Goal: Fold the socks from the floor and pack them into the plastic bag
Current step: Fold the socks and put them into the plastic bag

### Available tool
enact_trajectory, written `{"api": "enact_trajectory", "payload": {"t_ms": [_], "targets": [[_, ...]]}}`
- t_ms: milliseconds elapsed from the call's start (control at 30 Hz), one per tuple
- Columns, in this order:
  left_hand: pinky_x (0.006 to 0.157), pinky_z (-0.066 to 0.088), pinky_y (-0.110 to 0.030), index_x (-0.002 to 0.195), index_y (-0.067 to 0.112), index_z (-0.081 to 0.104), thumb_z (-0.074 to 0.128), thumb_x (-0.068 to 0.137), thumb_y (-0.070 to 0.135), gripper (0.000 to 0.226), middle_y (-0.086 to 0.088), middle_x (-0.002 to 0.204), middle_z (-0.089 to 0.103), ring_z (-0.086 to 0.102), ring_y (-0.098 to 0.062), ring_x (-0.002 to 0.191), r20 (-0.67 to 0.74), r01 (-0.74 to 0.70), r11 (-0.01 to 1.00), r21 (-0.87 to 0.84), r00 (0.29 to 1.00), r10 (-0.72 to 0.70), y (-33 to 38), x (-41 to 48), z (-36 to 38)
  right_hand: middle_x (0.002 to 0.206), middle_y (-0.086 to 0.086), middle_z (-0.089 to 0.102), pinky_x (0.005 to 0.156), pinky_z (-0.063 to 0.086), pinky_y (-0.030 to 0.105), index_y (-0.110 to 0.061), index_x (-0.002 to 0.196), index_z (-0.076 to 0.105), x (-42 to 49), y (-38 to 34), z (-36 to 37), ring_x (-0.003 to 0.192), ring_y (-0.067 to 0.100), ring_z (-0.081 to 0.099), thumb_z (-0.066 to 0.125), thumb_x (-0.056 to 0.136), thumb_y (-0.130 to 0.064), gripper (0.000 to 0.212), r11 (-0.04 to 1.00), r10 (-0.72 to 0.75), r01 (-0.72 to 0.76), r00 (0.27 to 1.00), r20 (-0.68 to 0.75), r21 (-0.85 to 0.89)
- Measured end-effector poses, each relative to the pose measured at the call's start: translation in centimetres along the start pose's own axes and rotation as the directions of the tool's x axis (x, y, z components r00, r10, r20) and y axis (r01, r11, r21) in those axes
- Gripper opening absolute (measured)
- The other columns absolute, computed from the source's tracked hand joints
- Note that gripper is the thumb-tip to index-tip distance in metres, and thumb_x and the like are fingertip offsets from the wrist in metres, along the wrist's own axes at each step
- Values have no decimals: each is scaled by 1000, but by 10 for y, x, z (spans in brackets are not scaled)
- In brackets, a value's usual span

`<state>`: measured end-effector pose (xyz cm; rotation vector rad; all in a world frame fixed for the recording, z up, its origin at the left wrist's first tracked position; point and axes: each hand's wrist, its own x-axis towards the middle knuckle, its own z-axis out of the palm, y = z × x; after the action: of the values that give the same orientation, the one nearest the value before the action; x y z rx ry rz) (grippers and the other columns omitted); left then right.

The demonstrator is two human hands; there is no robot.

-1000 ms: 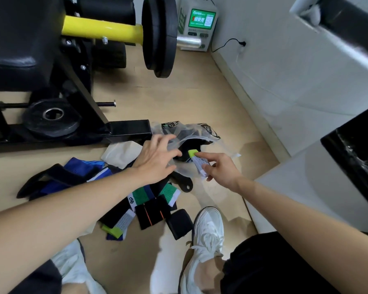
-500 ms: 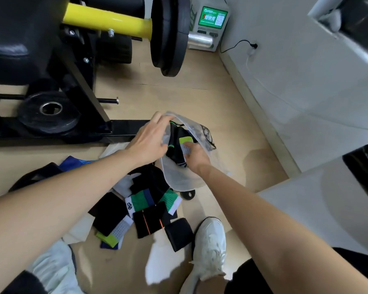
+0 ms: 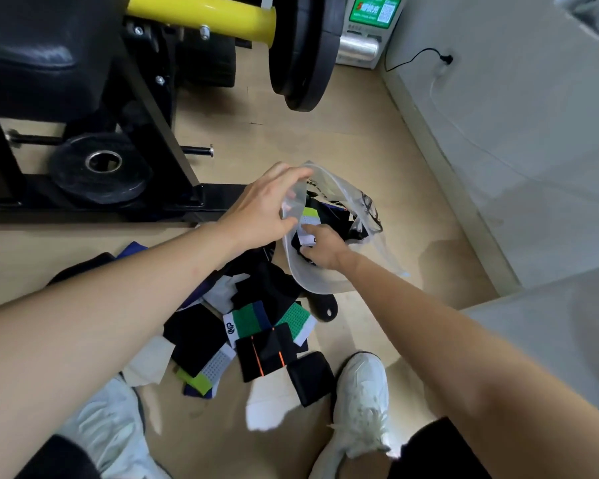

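A clear plastic bag (image 3: pixel 313 283) lies open on the wooden floor, with dark socks inside. My left hand (image 3: pixel 261 216) pinches the bag's near rim and holds the mouth up. Inside the mouth, my right hand (image 3: pixel 324 248) holds a folded sock (image 3: pixel 308 216) with lime and white bands between forefinger and thumb, on top of the packed socks. Several loose socks (image 3: pixel 256 323) in black, green, white and blue lie in a pile on the floor just below the bag.
A black weight machine frame (image 3: pixel 159 140) with a yellow bar (image 3: pixel 201 12) and weight plates (image 3: pixel 99 167) stands at the back left. A white wall (image 3: pixel 519 115) runs along the right. My white shoes (image 3: pixel 360 402) stand close to the sock pile.
My right hand carried the lime-and-white sock from outside the bag into its mouth and pushed it deeper. My left hand lifted the rim, opening the bag wider.
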<state>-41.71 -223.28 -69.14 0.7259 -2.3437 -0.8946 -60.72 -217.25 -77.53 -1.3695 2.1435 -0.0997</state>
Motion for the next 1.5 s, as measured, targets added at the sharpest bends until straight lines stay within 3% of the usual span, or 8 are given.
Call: {"api": "enact_trajectory", "payload": {"t_ms": [100,200,367,567,933,1200,1333,1500], "targets": [[85,43,-23,146,22,47,73,80,3,74,6,127,48,47,1,97,17,-9,1000,6,1000,9,-1,-4,-1,122,8,61,93,48,37,-17,122,66,-41,-16,-2,103,23,63,62,89,-17,33,977,-140,179,945,-295,112],[88,45,-28,146,22,48,73,80,4,73,2,132,50,50,-7,103,54,-26,999,29,998,25,-1,-12,-3,82,-1,59,66,48,34,-14,84,65,-107,-34,4,70,16,56,58,82,-18,9,889,-363,455,766,-530,49],[94,48,-35,136,25,57,73,79,8,61,5,136,51,55,-15,112,120,-56,995,78,992,46,-5,-33,-5,78,-4,58,59,49,38,-17,82,63,-154,-40,56,66,17,56,59,81,-23,7,789,-606,613,768,-208,-34],[68,53,-43,100,18,58,68,78,16,25,-2,125,50,55,-19,95,100,-158,938,308,986,134,-17,-80,-14,116,11,64,89,45,36,-11,122,62,-132,-30,124,109,31,58,66,90,-27,36,868,-399,450,883,245,-210],[62,52,-38,112,22,61,68,83,24,30,1,133,48,56,-20,109,164,-123,930,347,984,69,-48,-128,-8,122,13,48,85,33,40,-15,118,55,-129,-9,164,111,33,41,64,79,-10,41,590,-394,443,888,239,-674],[64,49,-37,94,25,50,70,77,20,26,23,100,37,55,-15,81,96,-7,973,232,995,-16,-38,-118,-8,101,9,65,77,49,40,-15,101,52,-140,-11,133,94,32,62,67,86,-11,22,883,-370,434,877,306,-177],[73,55,-39,95,30,58,68,77,26,20,14,103,52,61,-12,85,65,61,988,142,995,-71,-27,-101,-12,105,-1,65,82,43,29,-15,115,63,-149,-33,82,93,15,57,70,87,-13,29,890,-450,457,879,159,-6],[82,54,-40,90,30,66,70,82,30,9,15,103,58,62,-10,87,96,120,990,74,987,-127,-2,-77,-28,81,5,57,69,41,33,-14,91,60,-161,-52,2,73,15,49,71,87,-11,13,905,-382,375,924,-2,200]]}}
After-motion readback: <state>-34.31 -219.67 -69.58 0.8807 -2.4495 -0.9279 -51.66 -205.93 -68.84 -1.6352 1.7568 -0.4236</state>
